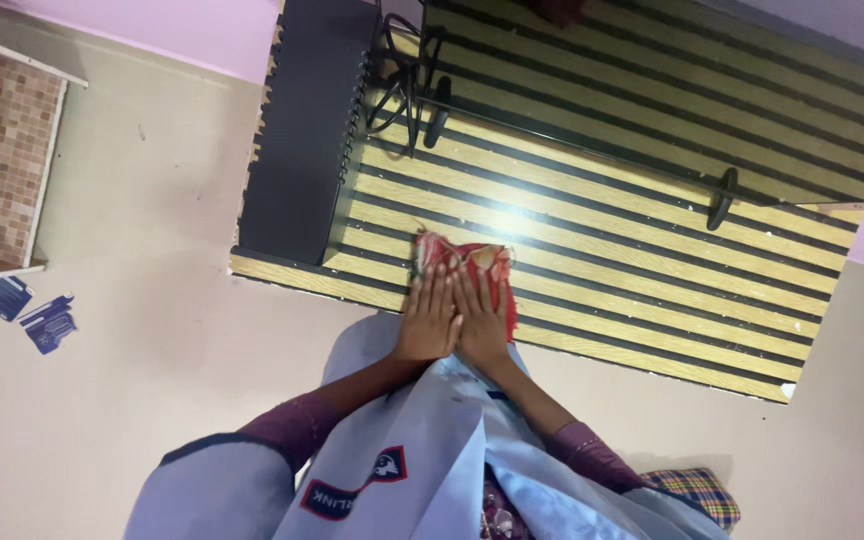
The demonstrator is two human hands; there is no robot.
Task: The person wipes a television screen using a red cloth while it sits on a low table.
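A red patterned cloth [472, 262] lies flat against a yellow panel with black slats [612, 250]. My left hand [427, 315] and my right hand [482, 322] rest side by side on the cloth, palms down and fingers together, pressing it onto the panel. The hands cover the cloth's near part. Both forearms come up from the bottom of the view in purple sleeves, over a light blue garment [432, 460] with a badge on it.
A dark grey slab [302, 130] stands on the panel's left part, with black cables [407, 80] beside it. A thin black bar with two black brackets [722, 195] crosses the panel. Blue cards [42, 320] and a tiled opening [2, 160] are at left, a checked cloth [697, 490] at lower right.
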